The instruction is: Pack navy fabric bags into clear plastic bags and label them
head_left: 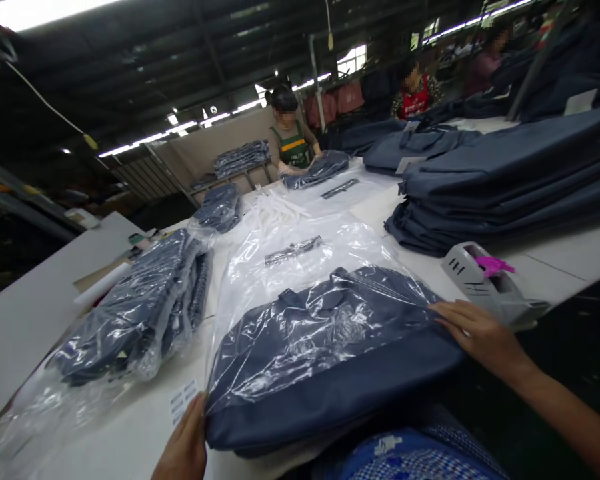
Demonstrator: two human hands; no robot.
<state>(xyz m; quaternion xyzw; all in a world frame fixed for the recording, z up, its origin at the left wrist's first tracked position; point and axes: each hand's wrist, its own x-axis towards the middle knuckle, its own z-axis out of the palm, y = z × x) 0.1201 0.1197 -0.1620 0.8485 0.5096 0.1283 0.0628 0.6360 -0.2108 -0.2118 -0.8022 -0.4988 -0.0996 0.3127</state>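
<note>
A dark blue bag point(325, 387) lies flat at the table's near edge, most of it inside a clear plastic bag point(305, 293). Its lower strip is outside the plastic, whose mouth faces me. At the right side, my right hand point(473, 333) pinches the plastic's edge against the blue bag. My left hand point(185, 443) is closed at the lower left corner, its fingertips partly hidden by the bag; the plastic's edge runs down to them. Two short handles or tabs show through the plastic at the blue bag's top edge.
Plastic-wrapped blue bags point(135, 307) are stacked at left, beside a label sheet point(183, 400). Unwrapped blue bags point(500, 180) are piled at right, behind a grey tape dispenser point(485, 280). White strips point(277, 210) lie mid-table. A co-worker point(294, 140) handles another wrapped bag across the table.
</note>
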